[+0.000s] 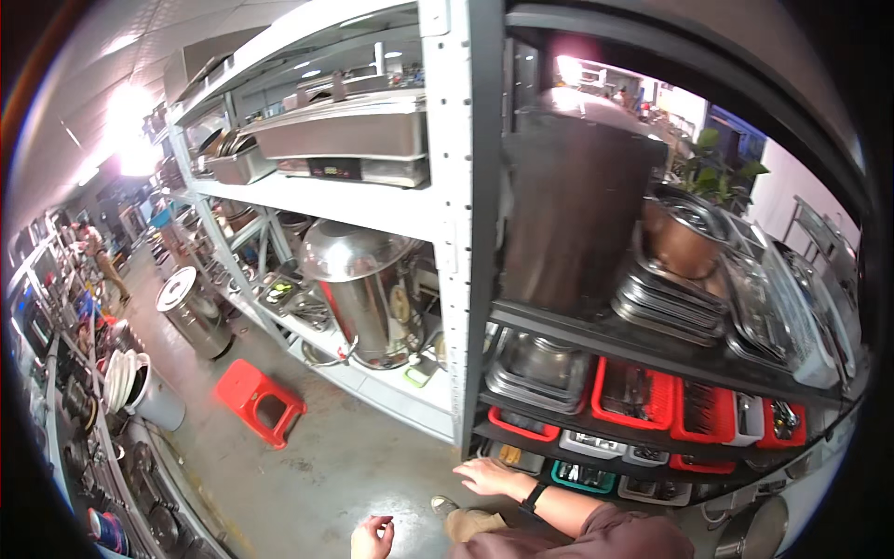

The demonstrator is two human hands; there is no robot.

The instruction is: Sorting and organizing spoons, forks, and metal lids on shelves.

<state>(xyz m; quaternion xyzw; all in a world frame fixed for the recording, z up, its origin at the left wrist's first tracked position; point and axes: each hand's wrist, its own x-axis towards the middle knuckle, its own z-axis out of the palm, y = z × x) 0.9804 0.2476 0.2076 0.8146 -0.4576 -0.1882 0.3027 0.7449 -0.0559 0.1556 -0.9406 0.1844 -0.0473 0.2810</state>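
Note:
At the lower edge, my left hand (pixel 372 538) hangs over the floor with its fingers loosely curled in; no object shows in it. To its right, my right hand (pixel 486 476) reaches left, palm down and fingers stretched out, holding nothing. A dark band (pixel 534 497) circles that wrist. The hand appears just in front of the foot of the white shelf post (pixel 451 279); whether it touches the rack cannot be told. Beside it, on the low dark shelves, are a teal basket (pixel 583 476) and red baskets (pixel 633 392) of utensils.
A red plastic stool (pixel 260 402) stands on the floor ahead left, with a tall steel bin (pixel 194 312) beyond it. A domed steel pot (pixel 358 289) sits on the white rack. Crowded shelves line the left side. Another person (pixel 101 256) stands far down the aisle.

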